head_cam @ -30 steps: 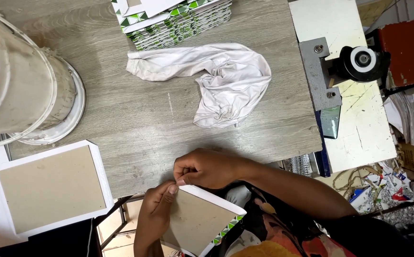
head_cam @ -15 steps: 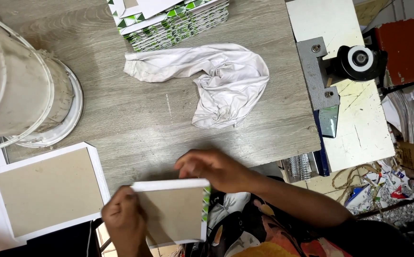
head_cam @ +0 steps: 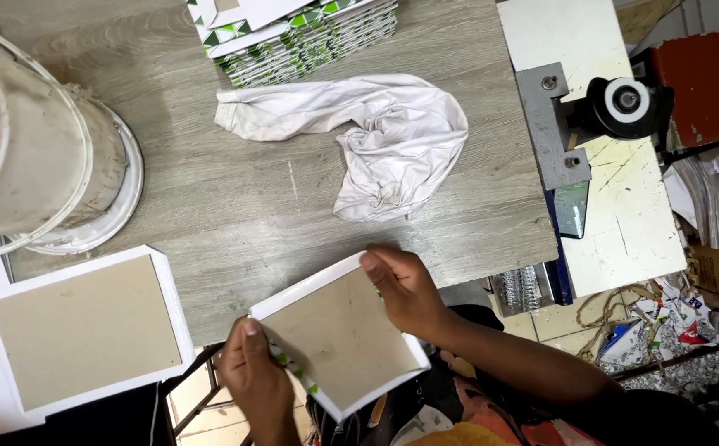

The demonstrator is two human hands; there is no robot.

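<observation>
Left hand [head_cam: 256, 376] and right hand [head_cam: 405, 285] pinch opposite corners of board panel [head_cam: 339, 334] at table [head_cam: 235, 215] near edge; looks stiff, light, white-wrapped rims best grip.

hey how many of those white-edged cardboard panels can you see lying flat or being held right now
2. One panel is held by the left hand and right hand at the table's near edge; another panel lies lower left. The stack of covers may hide more.
</observation>
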